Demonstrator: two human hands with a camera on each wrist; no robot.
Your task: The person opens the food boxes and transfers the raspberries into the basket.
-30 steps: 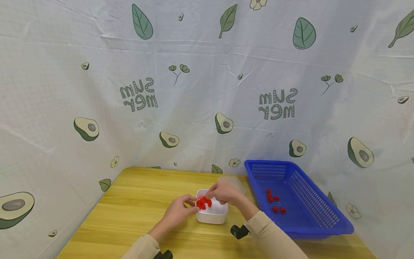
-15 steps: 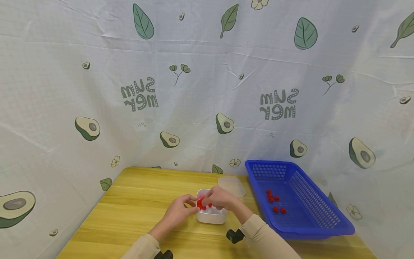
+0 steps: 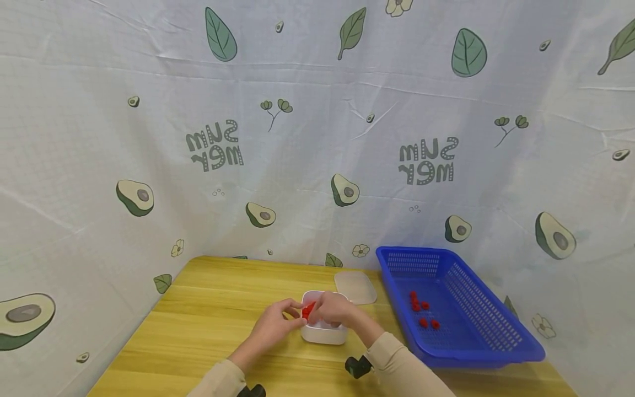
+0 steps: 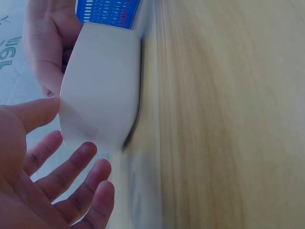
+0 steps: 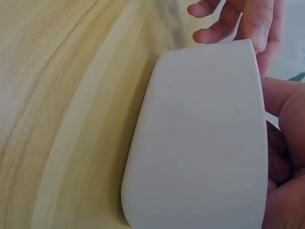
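White box [image 3: 324, 335] sits upright on wood-look table [image 3: 223, 298], red pieces [image 3: 308, 310] inside, bunched at its left side. Left hand [image 3: 274, 321] touches that side, thumb at the rim, fingers spread loosely. Right hand [image 3: 333, 309] dips into the box, fingers bent down by the red pieces; can't tell if it pinches one. Pale flat lid [image 3: 356, 286] lies behind the box, near blue basket [image 3: 478, 355] at right, which holds other red pieces [image 3: 423, 322].
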